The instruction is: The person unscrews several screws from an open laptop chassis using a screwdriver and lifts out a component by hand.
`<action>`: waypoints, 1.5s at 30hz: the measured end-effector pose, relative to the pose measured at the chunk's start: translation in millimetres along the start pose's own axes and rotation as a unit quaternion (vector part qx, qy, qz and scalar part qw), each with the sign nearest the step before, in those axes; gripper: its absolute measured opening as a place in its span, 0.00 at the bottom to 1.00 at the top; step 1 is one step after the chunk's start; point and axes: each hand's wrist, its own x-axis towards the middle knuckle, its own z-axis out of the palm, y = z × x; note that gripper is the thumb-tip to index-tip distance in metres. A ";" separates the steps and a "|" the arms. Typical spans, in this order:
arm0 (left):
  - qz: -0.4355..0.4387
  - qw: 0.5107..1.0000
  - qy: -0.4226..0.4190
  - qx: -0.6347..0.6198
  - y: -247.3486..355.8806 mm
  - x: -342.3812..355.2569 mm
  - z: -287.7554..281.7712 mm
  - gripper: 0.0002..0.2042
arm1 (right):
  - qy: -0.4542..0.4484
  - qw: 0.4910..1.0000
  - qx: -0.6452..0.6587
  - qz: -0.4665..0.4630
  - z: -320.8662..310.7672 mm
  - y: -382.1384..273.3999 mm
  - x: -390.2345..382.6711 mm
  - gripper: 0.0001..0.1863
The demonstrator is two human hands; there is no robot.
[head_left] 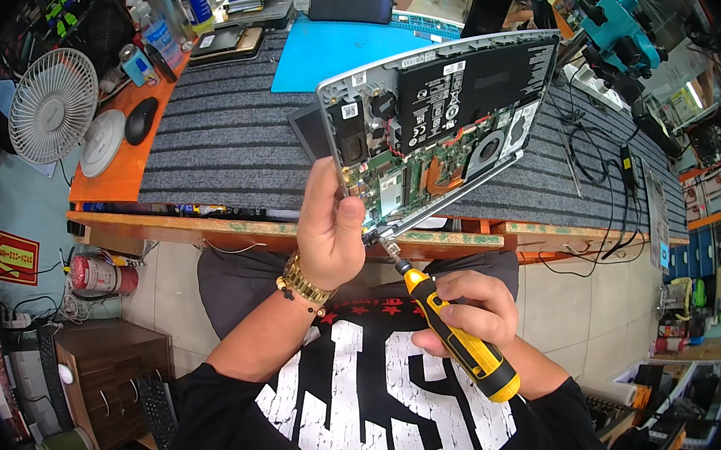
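Observation:
My left hand (333,232) is closed on the near left corner of an opened laptop base (392,189), holding it tilted up above the table's front edge. Inside the base show a black battery (486,83), a green circuit board and a round cooling fan (486,154). A yellow and black electric screwdriver (476,357) sits in my right hand (479,305), fingers wrapped round its body. Its bit points up at a metal hinge (384,233) on the laptop's lower corner; whether the tip touches a screw, I cannot tell.
Grey striped matting (221,126) covers the table, with a blue mat (335,49) behind the laptop. At left stand a white fan (54,105) and a black mouse (140,121). Black cables (602,167) tangle at right, near a teal microscope-like device (619,22). People sit farther back.

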 end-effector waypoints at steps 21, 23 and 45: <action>-0.002 1.000 0.002 0.017 -0.3 -0.3 -1.1 0.20 | 0.043 0.999 0.002 0.017 4.9 -1.6 3.7 0.28; 0.004 1.000 0.003 0.019 -1.1 0.3 -1.2 0.21 | 0.045 0.999 0.003 0.018 5.3 -1.7 2.5 0.28; -0.036 0.999 0.002 -0.025 2.8 1.7 0.9 0.24 | 0.001 1.000 -0.010 -0.017 -1.4 1.5 -1.7 0.29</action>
